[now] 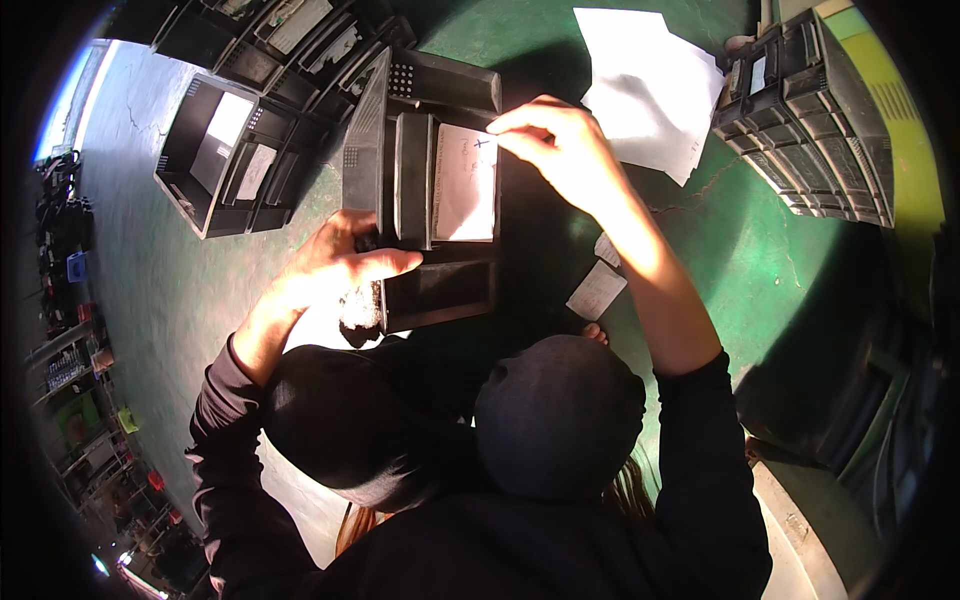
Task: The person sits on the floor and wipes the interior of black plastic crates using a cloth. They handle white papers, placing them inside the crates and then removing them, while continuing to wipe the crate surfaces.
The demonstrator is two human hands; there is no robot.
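A black plastic crate (pixel 440 290) stands in front of my knees, its side turned up toward me. On that side lies a white paper label (pixel 462 195) with some handwriting, brightly lit by the sun. The fingers of my right hand (pixel 565 150) pinch together at the label's upper right corner. My left hand (pixel 335 262) grips the crate's left part, with the thumb laid over its face and the fingertips partly hidden behind the edge. A dark, worn bit with torn paper (pixel 362 308) shows just below the left hand.
Stacked black crates stand at the upper left (pixel 270 50), with a single crate (pixel 205 150) beside them. Another crate stack (pixel 810 120) is at the right. White paper sheets (pixel 645 95) and small paper pieces (pixel 597 290) lie on the green floor (pixel 750 250).
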